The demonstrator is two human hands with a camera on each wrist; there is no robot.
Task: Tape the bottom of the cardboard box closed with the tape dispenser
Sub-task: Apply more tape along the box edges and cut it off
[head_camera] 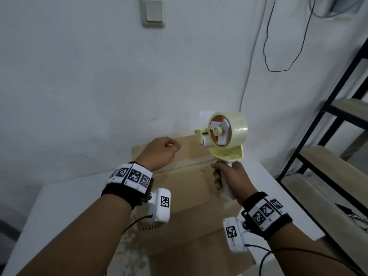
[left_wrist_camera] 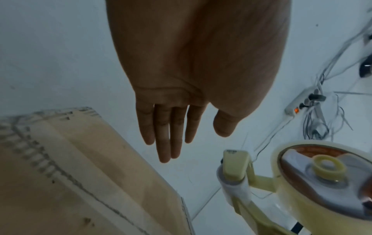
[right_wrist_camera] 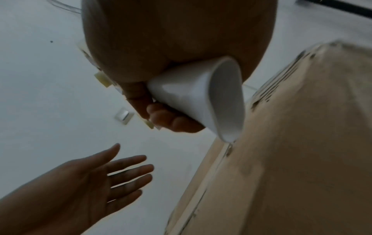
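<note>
A brown cardboard box [head_camera: 185, 188] lies on a white table [head_camera: 65, 198], its closed flaps up with a seam across them. My right hand [head_camera: 227, 176] grips the white handle [right_wrist_camera: 199, 101] of a pale yellow tape dispenser [head_camera: 225, 134] and holds it upright above the box's far right part. The clear tape roll [left_wrist_camera: 330, 182] sits on top. My left hand [head_camera: 159, 152] hovers above the box's far left part, fingers [left_wrist_camera: 167, 135] straight, palm down, holding nothing. The box [left_wrist_camera: 70, 182] [right_wrist_camera: 302, 159] shows below both wrists.
A white wall with a switch plate [head_camera: 153, 12] stands just behind the table. A black metal shelf frame [head_camera: 326, 120] with wooden boards rises at the right. Cables [head_camera: 278, 56] hang on the wall. A power strip [left_wrist_camera: 302, 103] with plugs lies on the floor.
</note>
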